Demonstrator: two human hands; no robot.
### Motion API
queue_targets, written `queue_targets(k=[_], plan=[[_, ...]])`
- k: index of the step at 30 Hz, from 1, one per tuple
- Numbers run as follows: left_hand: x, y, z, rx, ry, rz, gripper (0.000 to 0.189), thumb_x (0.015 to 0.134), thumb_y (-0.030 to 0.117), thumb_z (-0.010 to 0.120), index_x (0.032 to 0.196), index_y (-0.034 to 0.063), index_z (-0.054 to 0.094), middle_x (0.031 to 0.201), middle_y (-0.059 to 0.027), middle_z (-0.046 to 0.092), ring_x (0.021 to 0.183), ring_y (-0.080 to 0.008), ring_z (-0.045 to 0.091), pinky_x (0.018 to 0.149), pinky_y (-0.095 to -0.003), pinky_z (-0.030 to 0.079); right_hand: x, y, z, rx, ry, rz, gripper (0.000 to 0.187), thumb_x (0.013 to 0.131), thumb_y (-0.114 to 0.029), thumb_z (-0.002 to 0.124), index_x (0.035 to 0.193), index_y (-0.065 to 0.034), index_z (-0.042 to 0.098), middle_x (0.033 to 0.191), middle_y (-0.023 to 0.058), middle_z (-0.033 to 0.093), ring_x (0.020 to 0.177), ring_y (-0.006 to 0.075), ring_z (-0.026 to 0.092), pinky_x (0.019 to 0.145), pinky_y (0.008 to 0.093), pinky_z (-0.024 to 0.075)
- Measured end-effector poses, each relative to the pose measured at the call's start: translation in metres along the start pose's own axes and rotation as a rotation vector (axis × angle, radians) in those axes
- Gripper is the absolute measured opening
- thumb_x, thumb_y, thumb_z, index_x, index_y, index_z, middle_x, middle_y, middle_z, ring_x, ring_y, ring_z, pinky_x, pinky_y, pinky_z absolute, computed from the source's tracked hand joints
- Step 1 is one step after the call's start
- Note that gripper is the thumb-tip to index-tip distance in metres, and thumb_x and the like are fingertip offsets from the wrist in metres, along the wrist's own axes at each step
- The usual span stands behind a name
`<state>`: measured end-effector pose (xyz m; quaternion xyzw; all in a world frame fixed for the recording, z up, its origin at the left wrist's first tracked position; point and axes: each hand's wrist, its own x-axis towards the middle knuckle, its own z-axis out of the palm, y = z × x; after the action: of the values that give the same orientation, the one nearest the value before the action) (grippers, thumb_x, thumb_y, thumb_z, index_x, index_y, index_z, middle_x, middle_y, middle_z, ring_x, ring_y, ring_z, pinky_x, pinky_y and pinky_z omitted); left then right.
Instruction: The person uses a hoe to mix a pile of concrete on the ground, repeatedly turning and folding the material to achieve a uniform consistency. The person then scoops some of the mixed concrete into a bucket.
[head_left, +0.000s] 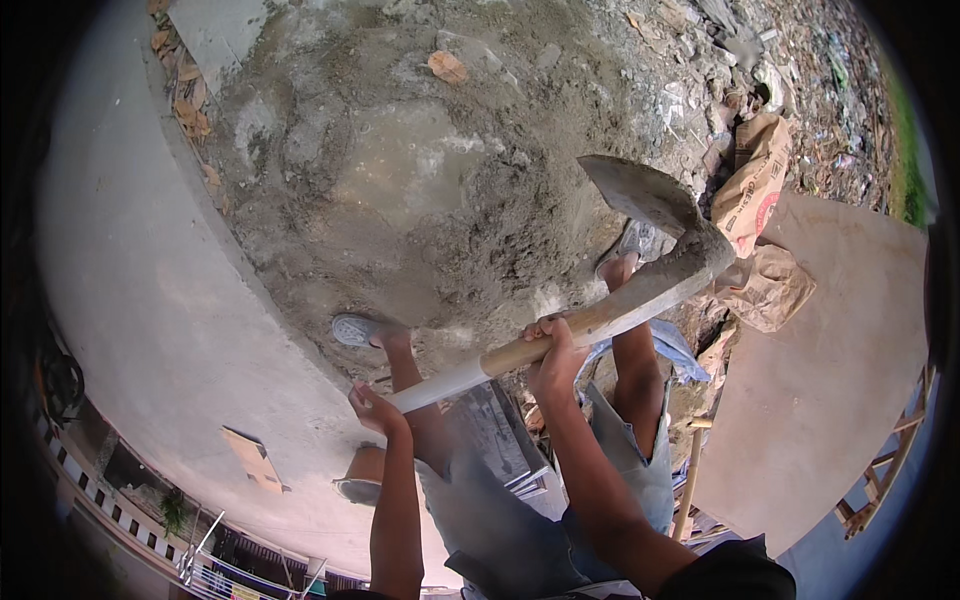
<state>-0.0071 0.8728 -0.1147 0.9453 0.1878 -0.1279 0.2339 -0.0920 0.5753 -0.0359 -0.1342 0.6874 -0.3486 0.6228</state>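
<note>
Both hands grip a large hoe by its handle, which slants up to the right. My left hand is closed round the white-coated butt end, low on the left. Further up the shaft, my right hand wraps the bare wooden part. The broad metal hoe blade, smeared with grey, is raised and appears apart from the ground. Beneath and beyond it spreads a grey heap of wet mortar mix, with a watery pool in its middle. My feet in grey clogs stand at the near edge of the mix.
A pale concrete wall runs along the left. Torn paper cement sacks lie at right beside a flat board or slab. Rubble and litter cover the upper right. A bucket and cardboard piece are lower left.
</note>
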Motion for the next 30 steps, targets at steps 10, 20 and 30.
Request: queue_targets(k=[10,20,30], plan=[[-0.28,0.236,0.094,-0.356,-1.925,-0.202,0.051,0.091,0.022,0.07,0.127,0.0006,0.042,0.079,-0.0079,0.059,0.057,-0.0169,0.062,0.051,-0.0337,0.054,0.287,-0.195,-0.04,-0.779,-0.044,-0.121,0.017,0.086,-0.012,0.065,0.08,0.0019,0.059,0.065,0.0073,0.058,0.049,0.0168,0.056,0.043,0.0317,0.0476],[-0.287,0.316,0.085,-0.618,-1.509,-0.579,0.026,0.095,0.015,0.061,0.111,0.003,0.044,0.078,-0.0051,0.055,0.056,-0.0118,0.057,0.047,-0.0289,0.05,0.337,-0.119,0.011,-1.199,-0.327,0.144,0.022,0.084,-0.013,0.068,0.073,0.0049,0.059,0.061,0.0095,0.058,0.048,0.0207,0.058,0.044,0.0349,0.0487],[-0.318,0.345,-0.053,-0.522,-1.551,-0.075,0.074,0.088,0.017,0.065,0.145,-0.0017,0.022,0.11,-0.0229,0.055,0.093,-0.0316,0.065,0.085,-0.0413,0.052,0.201,-0.198,0.056,-1.253,-0.464,0.054,0.016,0.087,-0.013,0.064,0.091,0.0009,0.057,0.072,0.0069,0.058,0.055,0.0145,0.057,0.048,0.0317,0.0506]])
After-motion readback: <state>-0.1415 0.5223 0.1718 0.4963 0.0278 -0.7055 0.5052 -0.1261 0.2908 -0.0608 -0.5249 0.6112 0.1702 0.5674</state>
